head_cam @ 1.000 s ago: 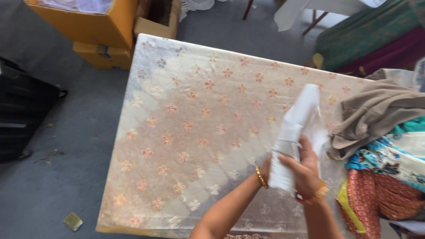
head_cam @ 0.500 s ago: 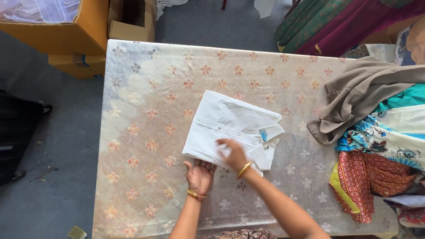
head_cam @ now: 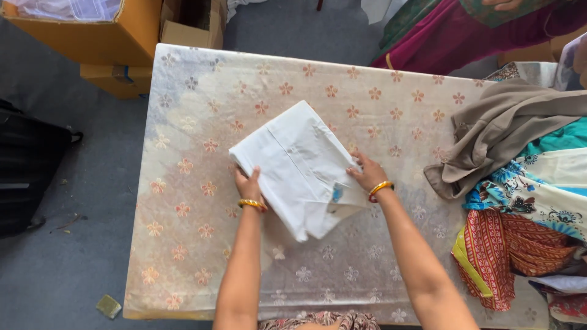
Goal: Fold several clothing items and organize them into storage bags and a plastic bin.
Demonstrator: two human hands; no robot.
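A folded white garment [head_cam: 299, 165] lies at an angle in the middle of a table with a flowered cover [head_cam: 195, 201]. My left hand [head_cam: 247, 183] grips its near left edge. My right hand [head_cam: 367, 172] holds its right edge, close to a small blue label. Both wrists wear gold bangles.
A heap of clothes [head_cam: 520, 177] fills the table's right side: a brown-grey garment, teal and patterned cloth, red striped fabric. Orange cardboard boxes [head_cam: 92, 36] stand on the floor at the far left, a black bag [head_cam: 27, 171] at the left. Another person in magenta cloth [head_cam: 477, 30] stands beyond the table.
The white garment was held up in the air, then laid down on the table and folded. My hands have moved apart to its two side edges.
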